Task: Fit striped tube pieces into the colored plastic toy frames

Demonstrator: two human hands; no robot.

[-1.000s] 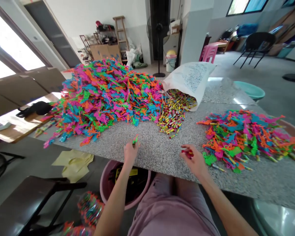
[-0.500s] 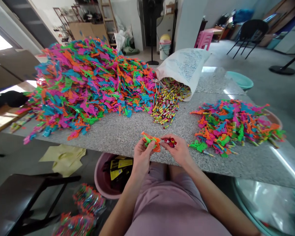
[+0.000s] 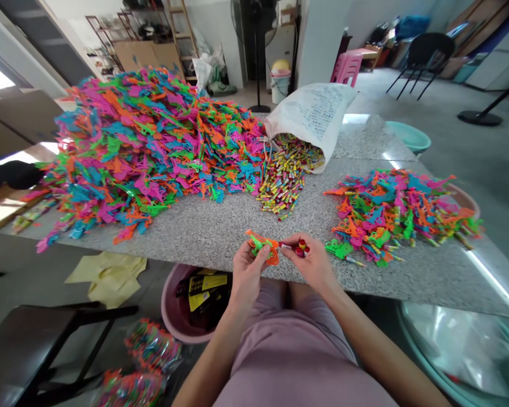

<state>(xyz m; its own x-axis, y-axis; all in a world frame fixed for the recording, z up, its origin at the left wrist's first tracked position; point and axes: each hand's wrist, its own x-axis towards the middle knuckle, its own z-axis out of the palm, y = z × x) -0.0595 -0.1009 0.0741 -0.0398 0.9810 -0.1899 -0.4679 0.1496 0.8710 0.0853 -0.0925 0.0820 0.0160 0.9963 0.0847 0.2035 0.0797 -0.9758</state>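
The left hand (image 3: 246, 270) pinches orange and green plastic pieces (image 3: 274, 255) at the bench (image 3: 203, 229) edge; the right hand's (image 3: 318, 267) grip holds several red-ended tubes (image 3: 301, 247). The hands have drawn together, bringing tube beside piece.

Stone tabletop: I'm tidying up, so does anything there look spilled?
The white sack lies on its side, small yellow-and-red tubes spread from its mouth onto the tabletop like a spill, perhaps deliberate.
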